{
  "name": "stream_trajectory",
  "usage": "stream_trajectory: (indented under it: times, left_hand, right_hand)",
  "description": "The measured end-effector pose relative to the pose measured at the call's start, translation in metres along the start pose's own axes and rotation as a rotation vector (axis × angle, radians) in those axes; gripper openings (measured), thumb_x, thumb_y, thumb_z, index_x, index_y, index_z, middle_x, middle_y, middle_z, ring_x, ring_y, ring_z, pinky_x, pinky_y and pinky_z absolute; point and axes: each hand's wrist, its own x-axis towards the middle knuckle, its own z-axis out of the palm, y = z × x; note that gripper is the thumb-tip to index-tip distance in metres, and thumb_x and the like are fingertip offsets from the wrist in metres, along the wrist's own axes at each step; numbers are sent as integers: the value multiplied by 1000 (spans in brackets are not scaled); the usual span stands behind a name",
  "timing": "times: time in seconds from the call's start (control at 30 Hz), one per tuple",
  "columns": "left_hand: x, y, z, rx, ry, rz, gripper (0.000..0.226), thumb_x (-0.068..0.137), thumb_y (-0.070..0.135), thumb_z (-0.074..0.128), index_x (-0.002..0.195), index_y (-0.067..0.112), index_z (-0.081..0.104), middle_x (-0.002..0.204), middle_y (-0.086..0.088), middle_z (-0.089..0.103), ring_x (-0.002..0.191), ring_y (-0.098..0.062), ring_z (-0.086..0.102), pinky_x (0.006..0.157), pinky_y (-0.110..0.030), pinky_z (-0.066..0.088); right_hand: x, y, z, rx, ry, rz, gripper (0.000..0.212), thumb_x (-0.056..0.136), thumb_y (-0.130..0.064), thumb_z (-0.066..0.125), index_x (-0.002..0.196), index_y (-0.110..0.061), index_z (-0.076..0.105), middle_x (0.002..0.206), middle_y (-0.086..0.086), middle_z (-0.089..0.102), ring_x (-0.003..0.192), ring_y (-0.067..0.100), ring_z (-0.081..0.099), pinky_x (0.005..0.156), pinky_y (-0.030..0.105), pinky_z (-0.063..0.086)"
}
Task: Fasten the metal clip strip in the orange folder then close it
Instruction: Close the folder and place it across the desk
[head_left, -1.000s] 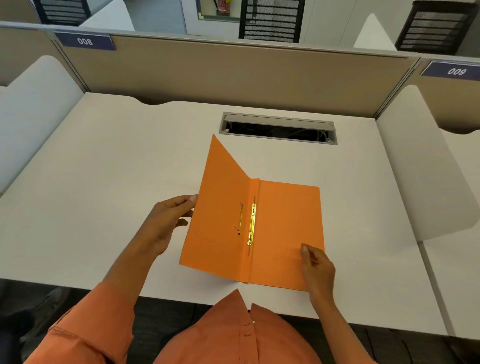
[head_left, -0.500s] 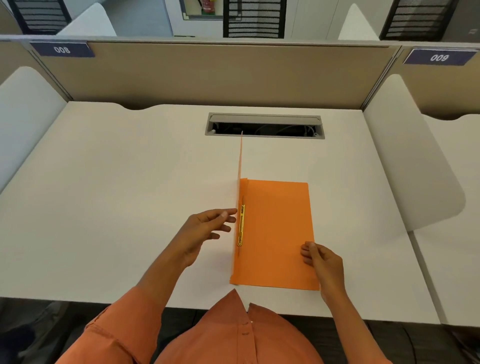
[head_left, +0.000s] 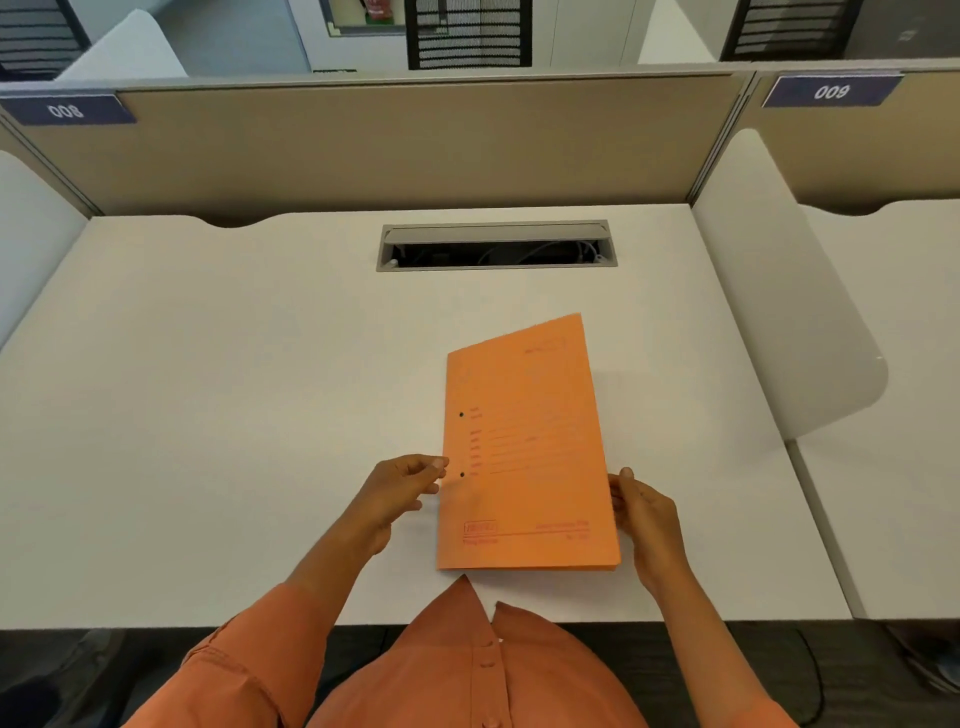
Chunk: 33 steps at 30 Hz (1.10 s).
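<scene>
White desk (head_left: 218, 415) bears the orange folder (head_left: 524, 457), hands (head_left: 400, 488) flanking it.

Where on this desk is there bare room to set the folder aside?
The desk is bare left of the folder out to the left divider, and between the folder and the cable slot. A narrower bare strip runs right of the folder to the white divider. Only the near middle is crowded: both hands flank the folder.

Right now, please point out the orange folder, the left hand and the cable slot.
orange folder (head_left: 530, 457), head view, middle of the front cover.
left hand (head_left: 400, 491), head view, back of the hand.
cable slot (head_left: 496, 228), head view, grey lid along its far edge.
</scene>
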Motion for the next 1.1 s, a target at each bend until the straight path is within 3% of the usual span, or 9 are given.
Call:
stream_trajectory:
  times: [0.13,0.23,0.3,0.47,0.67,0.77,0.93,1.1]
  left_hand:
    - [8,-17,8,17,60,-44,14,102,34,63,111,26,69,121,0,69,115,-24,64,88,-36,53]
    - [13,-28,13,37,112,-52,37,102,33,63,134,15,63,130,-6,65,121,-26,60,89,-39,54]
    - [15,-32,16,35,137,-51,46,101,33,64,142,14,56,133,-9,62,124,-29,59,92,-41,55]
    - [20,-36,22,-20,111,-109,56,99,34,67,148,16,46,130,-11,63,118,-28,64,89,-41,54]
    - [24,-38,31,-99,26,-109,41,102,27,64,139,11,58,125,-8,69,111,-24,69,80,-34,58]
    - [22,-35,36,-112,10,-99,33,102,25,64,132,12,58,121,-6,70,106,-21,70,76,-33,58]
    - [19,-38,41,-129,-21,-76,49,97,19,71,138,20,44,130,-8,61,119,-29,63,92,-43,59]
    - [18,-40,41,-168,-9,-70,45,100,9,65,139,21,45,123,-3,66,112,-22,67,79,-33,60]
  right_hand:
    - [5,7,-5,-182,51,-49,40,103,-47,56,96,-16,79,92,10,78,87,26,73,90,52,58]
    - [2,8,-4,-292,97,-152,13,99,-34,67,106,-29,76,100,-8,74,95,10,69,87,36,60]
    - [1,12,-3,-397,110,-229,24,94,-26,74,118,-19,73,106,-5,71,95,6,66,85,30,58]
    - [5,24,0,-644,107,-340,33,85,-9,82,117,-10,74,108,-1,67,91,13,66,80,16,50]
    - [5,26,1,-663,122,-364,35,82,-6,84,116,-11,75,106,-1,68,88,12,66,83,27,58]
    - [5,26,0,-668,127,-375,34,82,-8,85,115,-12,76,106,-3,68,87,9,66,79,20,54]
    - [3,23,0,-626,139,-343,33,82,-9,85,113,-13,75,105,-1,69,86,10,66,76,17,50]
    - [-2,21,1,-469,185,-257,37,88,-14,81,123,-14,70,107,-2,69,92,7,65,77,18,51]
